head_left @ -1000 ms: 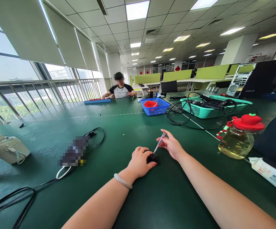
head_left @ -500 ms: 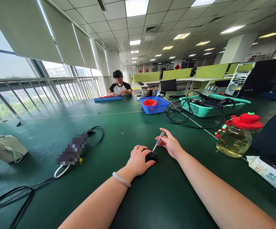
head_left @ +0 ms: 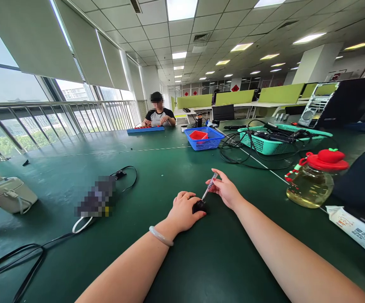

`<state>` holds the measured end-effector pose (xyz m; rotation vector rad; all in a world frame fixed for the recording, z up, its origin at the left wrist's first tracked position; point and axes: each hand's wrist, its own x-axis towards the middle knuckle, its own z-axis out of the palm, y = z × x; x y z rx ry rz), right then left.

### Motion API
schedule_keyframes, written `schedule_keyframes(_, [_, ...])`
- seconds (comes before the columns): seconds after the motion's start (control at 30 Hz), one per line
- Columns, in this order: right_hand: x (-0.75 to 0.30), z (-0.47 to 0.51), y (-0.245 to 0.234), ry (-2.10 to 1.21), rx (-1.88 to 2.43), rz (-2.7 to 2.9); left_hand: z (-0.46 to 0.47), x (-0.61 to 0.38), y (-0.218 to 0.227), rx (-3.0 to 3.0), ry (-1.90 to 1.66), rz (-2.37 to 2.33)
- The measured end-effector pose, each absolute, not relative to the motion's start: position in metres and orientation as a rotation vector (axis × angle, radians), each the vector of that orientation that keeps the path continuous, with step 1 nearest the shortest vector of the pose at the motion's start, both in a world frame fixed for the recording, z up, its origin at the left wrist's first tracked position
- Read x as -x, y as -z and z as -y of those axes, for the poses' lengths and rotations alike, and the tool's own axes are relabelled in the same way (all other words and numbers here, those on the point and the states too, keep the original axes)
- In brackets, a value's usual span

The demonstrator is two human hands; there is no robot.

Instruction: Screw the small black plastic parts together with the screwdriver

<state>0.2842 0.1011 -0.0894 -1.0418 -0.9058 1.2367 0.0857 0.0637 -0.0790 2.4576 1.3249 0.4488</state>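
The left hand point(head_left: 184, 212) pins a small black part point(head_left: 198, 206) to the green table point(head_left: 157, 168); the right hand point(head_left: 225, 191) grips a screwdriver point(head_left: 209, 186) tilted into it, bare tabletop all around.

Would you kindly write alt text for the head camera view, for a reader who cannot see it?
On a green table, the left hand steadies a small black part while the right hand holds a clear-handled screwdriver with its tip on it. A red-lidded jar stands to the right, and another person sits at the far end.

A green table point(head_left: 157, 168) bears baskets point(head_left: 204, 141), cables point(head_left: 242, 158), a jar point(head_left: 311, 183) and a bag point(head_left: 7, 193).
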Motion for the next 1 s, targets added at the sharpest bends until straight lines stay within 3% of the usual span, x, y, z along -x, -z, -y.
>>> schedule_keyframes(1.0, [-0.285, -0.1008, 0.0894, -1.228, 1.061, 0.911, -0.0631, -0.0859, 0.0791, -2.469, -0.463, -1.332])
